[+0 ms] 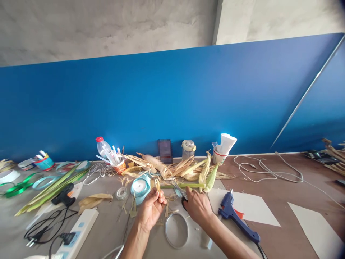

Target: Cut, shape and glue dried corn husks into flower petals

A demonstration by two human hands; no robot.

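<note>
My left hand (151,208) is closed, its fingertips pinching a small strip of dried corn husk (157,184) that points upward. My right hand (198,205) grips a pair of scissors (184,203) by the black handle. The scissor blades point up and to the left, apart from the strip; how wide they stand is hard to make out. Between my wrists a round ring (165,232) lies on the table. Behind both hands spreads a heap of dried corn husks (161,169), with a greener husk (211,178) at its right end. A light blue ribbon roll (140,186) sits beyond my left hand.
A blue glue gun (234,213) lies on white paper (256,207) at right. A white power strip (79,230), black glue gun (64,195) and long green leaves (51,190) are at left. Along the blue partition (161,97) stand a bottle (102,145), jar (188,149) and paper cup (219,157).
</note>
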